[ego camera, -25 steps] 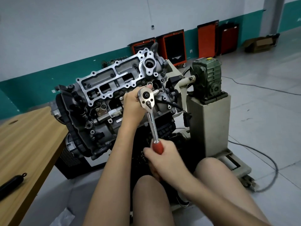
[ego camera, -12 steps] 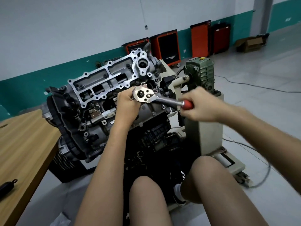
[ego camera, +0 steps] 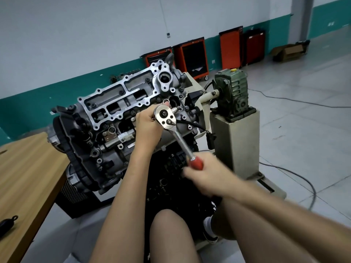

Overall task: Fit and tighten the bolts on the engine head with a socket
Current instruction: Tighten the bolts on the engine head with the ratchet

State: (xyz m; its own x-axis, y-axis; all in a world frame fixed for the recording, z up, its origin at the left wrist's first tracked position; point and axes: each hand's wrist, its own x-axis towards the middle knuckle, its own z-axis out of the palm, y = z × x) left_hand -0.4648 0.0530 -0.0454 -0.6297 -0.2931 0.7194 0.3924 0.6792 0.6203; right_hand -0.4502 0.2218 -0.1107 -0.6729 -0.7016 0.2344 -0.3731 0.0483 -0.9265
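Observation:
The engine head is a tilted grey aluminium casting on a stand, with several bolt holes along its rim. A chrome ratchet wrench with a red handle sits against the head's right part; the socket and bolt under it are hidden. My left hand is wrapped around the ratchet's head, holding it against the engine. My right hand grips the red handle, which points down and to the right, and it is blurred by motion.
A wooden table stands at the left with a black object on it. The stand's green gearbox sits on a beige pedestal at the right. Cables trail over the floor. Red tool cabinets line the far wall. My knees are below.
The ratchet handle swung from pointing down, up to the right, and now back down-right with my right hand on it. My left hand stayed on the ratchet's head.

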